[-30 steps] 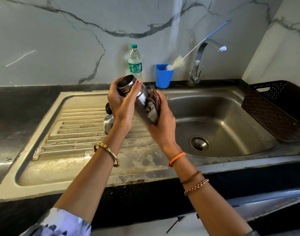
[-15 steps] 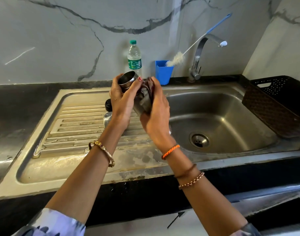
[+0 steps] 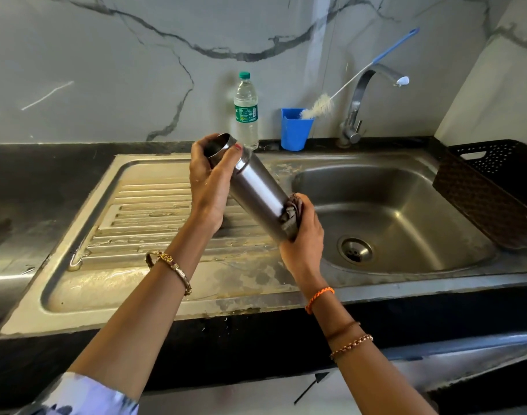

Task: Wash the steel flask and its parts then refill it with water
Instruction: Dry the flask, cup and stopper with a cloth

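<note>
Steel flask is held tilted over the sink, open mouth up-left, base down-right, above the edge between drainboard & basin. Left hand grips the neck, fingers curled round the rim, thumb across the shoulder. Right hand wraps the base end w/ a dark scrub cloth pressed against the steel; the cloth looks like a rag, though most of it is hidden under the fingers. Behind: plastic water bottle, blue cup w/ bottle brush, tap. Brown basket sits at the sink's right.
</note>
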